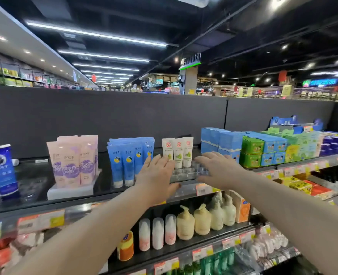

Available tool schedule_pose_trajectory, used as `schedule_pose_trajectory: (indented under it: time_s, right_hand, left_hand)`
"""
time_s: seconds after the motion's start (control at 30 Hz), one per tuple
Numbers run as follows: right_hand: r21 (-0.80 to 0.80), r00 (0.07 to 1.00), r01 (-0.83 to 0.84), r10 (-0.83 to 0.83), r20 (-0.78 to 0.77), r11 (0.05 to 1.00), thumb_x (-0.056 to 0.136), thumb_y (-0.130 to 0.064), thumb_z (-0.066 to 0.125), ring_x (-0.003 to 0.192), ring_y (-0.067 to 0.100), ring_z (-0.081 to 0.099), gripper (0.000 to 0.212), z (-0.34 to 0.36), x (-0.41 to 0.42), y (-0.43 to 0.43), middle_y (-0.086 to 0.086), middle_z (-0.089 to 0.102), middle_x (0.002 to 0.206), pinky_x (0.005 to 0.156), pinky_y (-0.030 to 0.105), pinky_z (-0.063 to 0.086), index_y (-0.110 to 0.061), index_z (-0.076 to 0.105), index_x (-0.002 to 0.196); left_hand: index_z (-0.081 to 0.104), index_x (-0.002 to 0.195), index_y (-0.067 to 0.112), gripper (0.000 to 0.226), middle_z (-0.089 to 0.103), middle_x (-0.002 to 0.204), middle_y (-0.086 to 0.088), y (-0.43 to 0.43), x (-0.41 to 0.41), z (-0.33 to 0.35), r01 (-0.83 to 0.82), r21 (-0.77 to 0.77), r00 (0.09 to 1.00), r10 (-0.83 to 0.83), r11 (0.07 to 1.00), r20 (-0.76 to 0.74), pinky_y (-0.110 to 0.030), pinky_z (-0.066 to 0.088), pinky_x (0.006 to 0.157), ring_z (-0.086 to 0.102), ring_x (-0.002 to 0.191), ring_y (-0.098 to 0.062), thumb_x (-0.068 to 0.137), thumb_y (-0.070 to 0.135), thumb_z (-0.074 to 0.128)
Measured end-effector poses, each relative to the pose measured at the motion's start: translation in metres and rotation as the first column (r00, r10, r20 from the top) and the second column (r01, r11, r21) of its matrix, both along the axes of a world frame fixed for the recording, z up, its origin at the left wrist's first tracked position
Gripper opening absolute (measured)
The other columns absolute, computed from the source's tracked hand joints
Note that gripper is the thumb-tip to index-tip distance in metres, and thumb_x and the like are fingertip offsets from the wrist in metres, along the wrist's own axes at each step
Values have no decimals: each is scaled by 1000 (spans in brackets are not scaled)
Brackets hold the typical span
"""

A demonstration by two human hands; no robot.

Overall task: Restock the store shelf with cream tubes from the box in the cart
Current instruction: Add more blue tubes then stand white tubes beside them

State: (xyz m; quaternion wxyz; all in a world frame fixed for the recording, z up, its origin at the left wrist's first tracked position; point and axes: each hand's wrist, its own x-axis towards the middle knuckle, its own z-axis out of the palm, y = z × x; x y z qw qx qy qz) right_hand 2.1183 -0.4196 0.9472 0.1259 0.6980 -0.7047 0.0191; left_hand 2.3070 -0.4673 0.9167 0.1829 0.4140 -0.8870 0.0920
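Note:
Three white cream tubes (177, 153) with red logos and green print stand upright at the back of a clear plastic display tray (186, 173) on the top shelf (33, 205). My left hand (157, 177) reaches to the tray's left side, fingers straight, thumb near its front edge. My right hand (216, 167) lies at the tray's right side with fingers spread. Neither hand holds a tube. The cart and its box are out of view.
Blue tubes (129, 161) stand left of the tray, pink-purple tubes (75, 161) further left, a dark blue tube (1, 169) at far left. Blue boxes (223, 141) and green boxes (252, 151) fill the right. Pump bottles (202, 219) line the shelf below.

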Motion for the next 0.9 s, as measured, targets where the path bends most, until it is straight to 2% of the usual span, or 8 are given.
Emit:
schedule_pose_trajectory:
  time_s: [0.17,0.3,0.47,0.57,0.7,0.9]
  right_hand:
    - [13,998,53,-53,25,999,93,-50,46,141,21,23,63,-11,-34,56,-3,26,153,114,47,23,-28,23,147]
    - [58,988,141,-144,53,988,94,-49,44,144,21,17,64,-25,-83,125,-2,21,156,115,49,20,-27,20,149]
    - [119,949,300,-309,70,947,92,-50,48,141,26,25,66,-49,-168,240,2,26,154,113,48,26,-27,23,148]
    - [152,908,401,-413,63,904,91,-52,47,140,26,26,66,-65,-215,313,2,27,153,110,48,28,-26,24,147]
    - [215,832,529,-552,58,821,90,-53,48,142,24,23,68,-85,-265,400,0,25,154,112,47,27,-28,22,148]
    - [245,714,647,-686,137,722,89,-51,51,141,21,25,65,-107,-321,488,-3,28,152,113,46,25,-31,26,146]
  left_hand:
    - [23,145,20,66,27,150,0,43,-34,-6,34,23,999,-35,999,27,-44,5,117,17,141,-20,90,48,48]
    - [22,145,22,67,24,152,-1,90,-93,-22,98,86,993,-103,991,54,-46,4,118,14,143,-23,90,51,46]
    - [18,147,21,64,20,154,-2,176,-193,-49,214,192,965,-238,958,112,-48,4,118,11,144,-23,93,46,43]
    - [20,146,22,61,21,154,-1,235,-250,-63,304,257,937,-337,917,92,-45,6,118,12,143,-22,94,43,42]
    - [23,146,21,69,24,153,-1,303,-319,-84,422,255,881,-460,870,110,-41,10,116,18,142,-21,90,54,44]
    - [23,145,20,70,26,151,-2,370,-401,-101,547,323,778,-612,772,144,-48,11,117,20,141,-23,89,55,45]
